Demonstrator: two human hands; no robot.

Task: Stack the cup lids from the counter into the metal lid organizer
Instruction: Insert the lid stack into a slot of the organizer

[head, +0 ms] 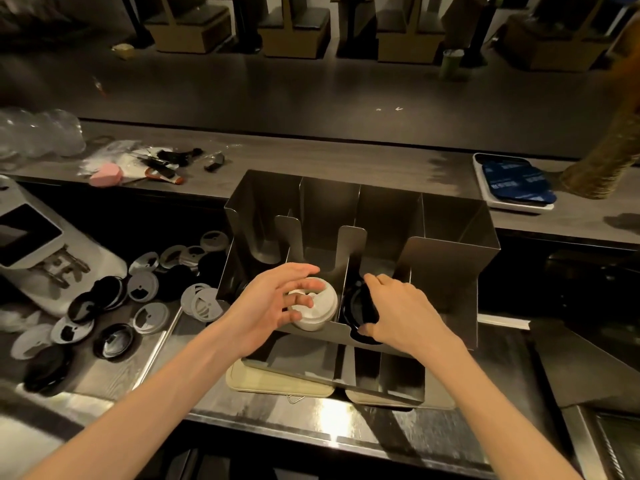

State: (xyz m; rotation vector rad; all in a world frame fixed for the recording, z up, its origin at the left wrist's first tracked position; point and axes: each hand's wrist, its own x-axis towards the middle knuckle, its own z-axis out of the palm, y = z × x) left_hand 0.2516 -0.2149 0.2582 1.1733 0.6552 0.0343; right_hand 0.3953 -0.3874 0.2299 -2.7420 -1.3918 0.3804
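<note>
The metal lid organizer (pixel 446 258) stands in the middle of the counter, with several upright slots. White lids (pixel 317 308) sit stacked in the second slot from the left. My left hand (pixel 277 299) hovers over them with fingers spread, touching the top lid. Black lids (pixel 358 306) fill the slot to the right, and my right hand (pixel 398 310) grips them from the right side. Several loose black and white lids (pixel 114 317) lie scattered on the counter to the left of the organizer.
A white device with a dark screen (pixel 31 237) lies at far left. A beige tray (pixel 273 384) sits under the organizer's front. On the raised ledge behind are clutter with a pink object (pixel 105 174), clear plastic cups (pixel 38 133), and a white tray of blue packets (pixel 516 183).
</note>
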